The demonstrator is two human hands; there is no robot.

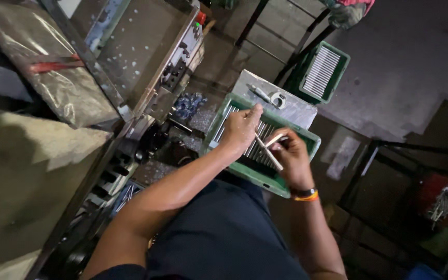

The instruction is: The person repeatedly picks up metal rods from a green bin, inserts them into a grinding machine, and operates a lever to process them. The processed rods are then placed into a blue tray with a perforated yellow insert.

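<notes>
**Rods in Hand Over the Green Crate**

While bent over the green crate (307,139), with both hands close together above its rows of metal rods (259,146). Left hand (241,129) loosely curled, thumb and forefinger raised and pressed together as if pinching something; what sits between the fingertips too small to tell. Right hand (290,155) closed around a pale rod (268,152), gripped at one end and slanting down across the crate, with a second short rod end poking out above the fingers. Black and orange bands (305,194) on the right wrist.

Crate resting just in front of the lap, dark clothing (224,233) filling the lower frame. Rods inside lying side by side, parallel, mostly hidden under the hands. Behind the crate, touching its far edge, a grey plate (299,110) with a small tool (260,93) and a ring (278,99) on it. Farther back, well apart, a second green crate (323,71) of rods on the floor beside a dark metal frame (281,36). To the left, a grey machine (146,57) with a sloped panel and a row of dark knobs, plastic sheeting (53,72) draped beside it.
</notes>
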